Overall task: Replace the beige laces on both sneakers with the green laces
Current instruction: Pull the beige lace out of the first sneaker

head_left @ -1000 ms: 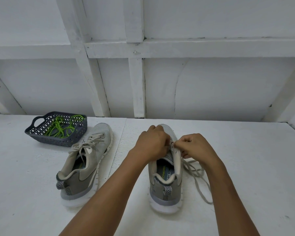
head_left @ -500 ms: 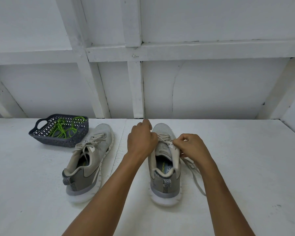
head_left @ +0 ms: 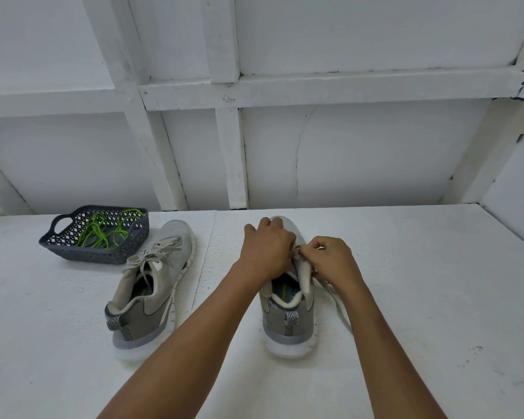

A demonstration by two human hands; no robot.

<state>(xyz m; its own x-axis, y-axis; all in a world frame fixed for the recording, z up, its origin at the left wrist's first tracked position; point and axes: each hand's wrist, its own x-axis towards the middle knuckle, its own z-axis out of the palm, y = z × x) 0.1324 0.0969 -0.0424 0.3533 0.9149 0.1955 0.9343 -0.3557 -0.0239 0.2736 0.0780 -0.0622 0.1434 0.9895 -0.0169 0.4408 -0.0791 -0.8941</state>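
Beige flat lace (head_left: 338, 300) is pinched at the eyelet row between thumb and forefinger of the right hand (head_left: 330, 261), and its freed length is trailed down the outer side of the grey mesh sneaker (head_left: 288, 322) onto the white painted worktop (head_left: 421, 297). Vs. half a sec ago, the left hand (head_left: 266, 252) has been brought back from the sneaker's inner flank. It is now curled over the tongue and upper, knuckles to the camera, almost touching the right hand. The sneaker is judged to be held down by it, but whether the lace is also pinched under it cannot be told, as the fingertips are hidden. The right hand has hardly been moved. The same close pairing was seen a sec ago, so a pull-and-regrip cycle is indicated, w/ one crossing worked out at a time. Unlacing of this sneaker is thus judged part-done. The second grey mesh sneaker (head_left: 152, 285), to the left, is still laced & tied in beige. Green cord laces (head_left: 103, 234) lie untouched in the dark perforated plastic basket (head_left: 97, 255) at far left, so most of the task remains
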